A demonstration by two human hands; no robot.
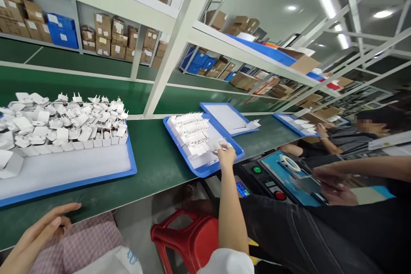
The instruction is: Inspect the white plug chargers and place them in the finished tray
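Note:
My right hand reaches over the middle blue tray, its fingers pinched on a small white plug adapter partly hidden by them. To the left of that hand, in the same tray, white plug adapters stand in rows with their pins up. Near the bench's front edge, above my lap, my left hand is empty with fingers stretched out. Beyond it lies a large blue tray with a dense heap of white plug adapters along its back.
Behind the middle tray is another blue tray with a few white pieces at its right corner. A red stool stands below the green bench. At right, a co-worker's hands are beside a machine with buttons.

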